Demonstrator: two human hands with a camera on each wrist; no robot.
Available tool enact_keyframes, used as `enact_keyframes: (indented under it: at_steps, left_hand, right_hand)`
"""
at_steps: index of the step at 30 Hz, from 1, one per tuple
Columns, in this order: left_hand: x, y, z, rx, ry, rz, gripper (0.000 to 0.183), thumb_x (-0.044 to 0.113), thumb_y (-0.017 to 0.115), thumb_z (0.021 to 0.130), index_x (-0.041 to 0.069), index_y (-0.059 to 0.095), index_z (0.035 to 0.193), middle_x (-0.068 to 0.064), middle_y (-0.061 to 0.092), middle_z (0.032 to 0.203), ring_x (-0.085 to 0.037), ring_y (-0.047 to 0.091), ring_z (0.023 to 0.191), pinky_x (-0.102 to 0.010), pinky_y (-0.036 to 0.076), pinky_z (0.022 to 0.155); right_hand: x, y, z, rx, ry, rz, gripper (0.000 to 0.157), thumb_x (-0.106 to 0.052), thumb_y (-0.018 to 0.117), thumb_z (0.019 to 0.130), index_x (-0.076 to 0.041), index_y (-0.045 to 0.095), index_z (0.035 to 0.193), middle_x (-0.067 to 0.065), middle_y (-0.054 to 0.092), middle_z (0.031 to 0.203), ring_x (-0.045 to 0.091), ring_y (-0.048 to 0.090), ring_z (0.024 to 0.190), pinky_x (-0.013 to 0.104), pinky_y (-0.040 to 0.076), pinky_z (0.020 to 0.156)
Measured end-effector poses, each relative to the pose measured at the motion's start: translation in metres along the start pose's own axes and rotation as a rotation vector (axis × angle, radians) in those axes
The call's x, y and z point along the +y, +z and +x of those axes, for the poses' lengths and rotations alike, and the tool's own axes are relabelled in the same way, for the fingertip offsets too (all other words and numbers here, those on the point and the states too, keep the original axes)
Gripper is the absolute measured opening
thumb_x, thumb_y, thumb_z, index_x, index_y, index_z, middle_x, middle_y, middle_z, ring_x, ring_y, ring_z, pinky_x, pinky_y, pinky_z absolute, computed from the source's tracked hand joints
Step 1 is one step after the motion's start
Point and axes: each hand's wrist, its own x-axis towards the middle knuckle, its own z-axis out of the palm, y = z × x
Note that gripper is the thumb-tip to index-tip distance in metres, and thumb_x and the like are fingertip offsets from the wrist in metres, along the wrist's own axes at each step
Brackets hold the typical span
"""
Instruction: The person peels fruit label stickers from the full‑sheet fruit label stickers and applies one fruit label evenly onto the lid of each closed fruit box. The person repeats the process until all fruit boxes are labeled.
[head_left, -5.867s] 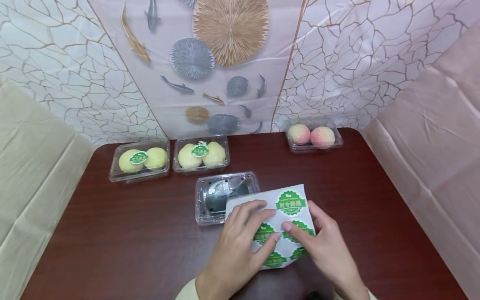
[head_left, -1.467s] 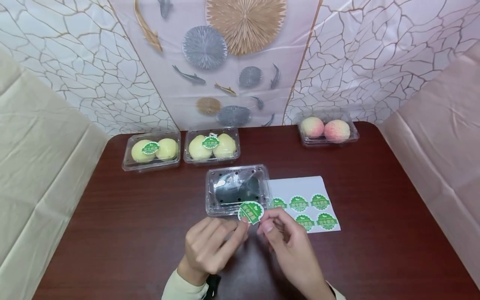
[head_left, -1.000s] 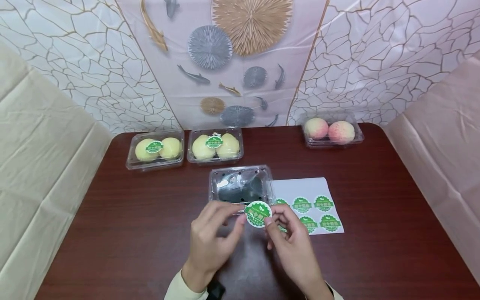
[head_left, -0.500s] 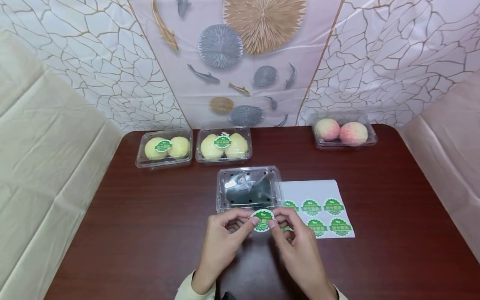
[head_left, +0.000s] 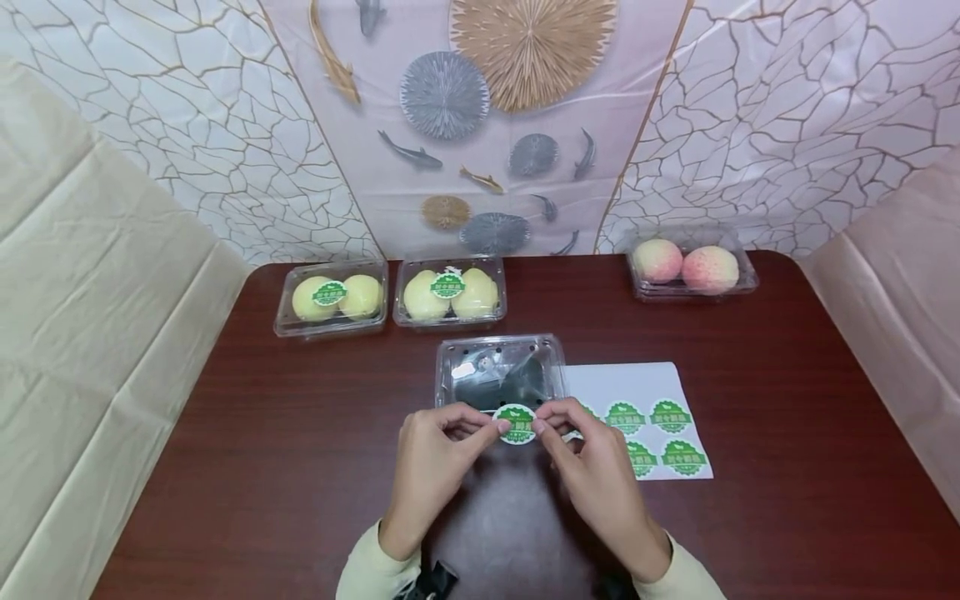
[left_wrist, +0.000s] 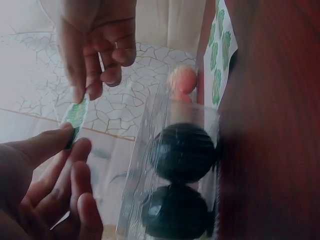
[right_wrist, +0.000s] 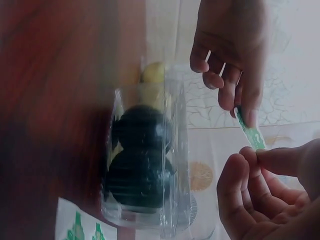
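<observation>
Both hands hold a round green-and-white sticker just over the front edge of a lidded clear plastic box. My left hand pinches its left edge between thumb and fingertips. The right edge is pinched the same way by my right hand. In the left wrist view the sticker is seen nearly edge-on, raised above the lid. The clear plastic box holds two round, dark green fruits. In the right wrist view the sticker stretches between both sets of fingertips.
A white sticker sheet with several green stickers lies right of the box, partly behind my right hand. Two boxes of yellow fruit, each with a sticker on its lid, stand back left. A box of pink-and-cream peaches stands back right.
The sheet, held in both hands at first, now lies on the table. A single sticker came into the left hand, then both hands gripped it, flattened it and moved it slightly towards the box.
</observation>
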Motion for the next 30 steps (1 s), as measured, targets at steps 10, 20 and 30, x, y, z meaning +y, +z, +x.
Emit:
enact_keyframes:
  at_steps: [10,20,30]
  left_hand:
    - [0.000,-0.012,0.043,-0.064,0.006,0.195,0.015,0.034,0.082,0.094,0.020,0.082,0.087,0.012,0.067,0.066,-0.006,0.058,0.056,-0.028,0.047,0.060]
    - [-0.002,-0.012,0.063,-0.129,-0.045,0.223,0.017,0.034,0.076,0.097,0.022,0.080,0.086,0.010,0.055,0.060,-0.009,0.048,0.054,-0.032,0.041,0.058]
    - [-0.008,-0.011,0.064,-0.150,-0.080,0.384,0.018,0.038,0.078,0.094,0.028,0.077,0.079,0.012,0.053,0.057,-0.013,0.055,0.058,-0.034,0.043,0.055]
  right_hand:
    - [0.009,-0.001,0.053,-0.155,0.073,-0.111,0.009,-0.008,0.071,0.102,-0.005,0.073,0.110,0.007,0.074,0.087,0.019,0.065,0.065,0.026,0.053,0.059]
    - [0.011,-0.003,0.079,-0.235,0.082,-0.222,0.007,-0.012,0.069,0.102,-0.009,0.075,0.101,0.002,0.069,0.084,0.016,0.056,0.070,0.033,0.047,0.067]
    - [0.013,0.001,0.087,-0.328,0.020,-0.377,0.011,-0.010,0.066,0.100,-0.009,0.075,0.093,-0.004,0.059,0.069,0.010,0.050,0.059,0.029,0.043,0.060]
